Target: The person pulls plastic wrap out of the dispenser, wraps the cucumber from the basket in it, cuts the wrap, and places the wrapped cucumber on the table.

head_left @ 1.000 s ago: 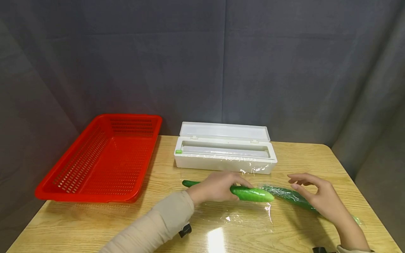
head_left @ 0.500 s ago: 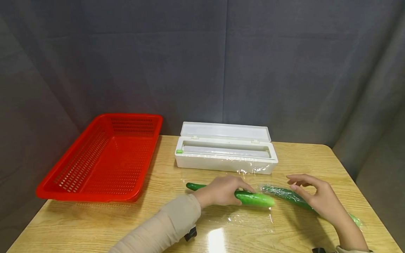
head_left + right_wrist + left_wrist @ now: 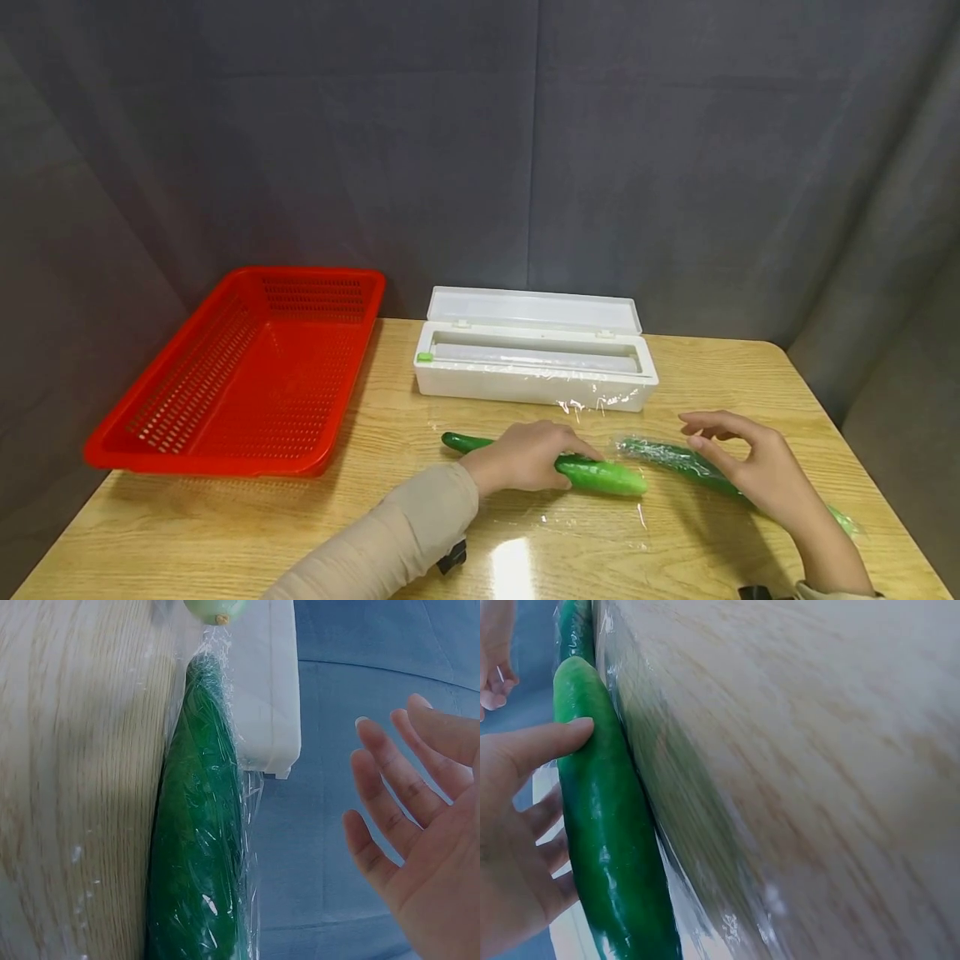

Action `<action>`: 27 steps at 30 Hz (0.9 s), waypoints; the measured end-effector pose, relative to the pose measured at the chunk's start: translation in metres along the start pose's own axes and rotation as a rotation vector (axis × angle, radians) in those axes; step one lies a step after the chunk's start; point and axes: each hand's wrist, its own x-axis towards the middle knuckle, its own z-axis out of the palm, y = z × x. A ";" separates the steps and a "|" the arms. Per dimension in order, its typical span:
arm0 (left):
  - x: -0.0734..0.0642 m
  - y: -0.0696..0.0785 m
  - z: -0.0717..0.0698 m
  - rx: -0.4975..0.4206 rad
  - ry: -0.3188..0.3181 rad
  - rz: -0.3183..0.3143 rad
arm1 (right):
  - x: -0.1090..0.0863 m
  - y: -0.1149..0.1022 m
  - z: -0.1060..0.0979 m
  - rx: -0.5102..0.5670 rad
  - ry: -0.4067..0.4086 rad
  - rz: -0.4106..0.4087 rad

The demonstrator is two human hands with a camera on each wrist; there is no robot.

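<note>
My left hand (image 3: 525, 455) grips a bare cucumber (image 3: 603, 476) from above, thumb on the near side and fingers on the far side. In the left wrist view the thumb lies across the cucumber (image 3: 615, 825) near its pale end. Clear cling film (image 3: 558, 521) is spread on the table under and in front of it. A second cucumber (image 3: 678, 461), wrapped in film, lies to the right. Over that wrapped cucumber hovers my right hand (image 3: 750, 458), fingers loosely bent around nothing. The right wrist view shows the wrapped cucumber (image 3: 196, 825) apart from the right hand (image 3: 427, 817).
Behind the hands stands a white cling film dispenser (image 3: 532, 385), lid raised, with a green slider (image 3: 424, 357) at its left end; film runs from its front edge. A red perforated basket (image 3: 330, 400) sits at the left of the wooden table (image 3: 172, 533). Grey cloth (image 3: 480, 150) hangs behind.
My left hand has shifted slightly right and toward me with the bare cucumber, lowering it onto the film. The right hand stays almost where it was.
</note>
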 end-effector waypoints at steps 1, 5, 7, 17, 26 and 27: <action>0.000 0.000 0.000 0.004 -0.002 -0.005 | 0.000 0.000 0.000 0.001 0.000 0.000; -0.003 0.000 0.001 0.002 -0.015 -0.028 | 0.000 -0.004 0.000 0.003 0.001 -0.005; -0.005 -0.001 0.000 -0.007 -0.019 -0.038 | 0.000 -0.006 -0.001 0.010 0.010 -0.013; -0.030 -0.016 -0.014 -0.074 0.039 -0.031 | -0.002 -0.017 0.000 0.051 0.064 -0.093; -0.061 -0.018 -0.033 -0.095 0.198 0.011 | -0.010 -0.024 -0.011 -0.031 0.090 -0.130; -0.064 -0.018 -0.033 -0.099 0.213 0.011 | -0.012 -0.024 -0.012 -0.040 0.096 -0.140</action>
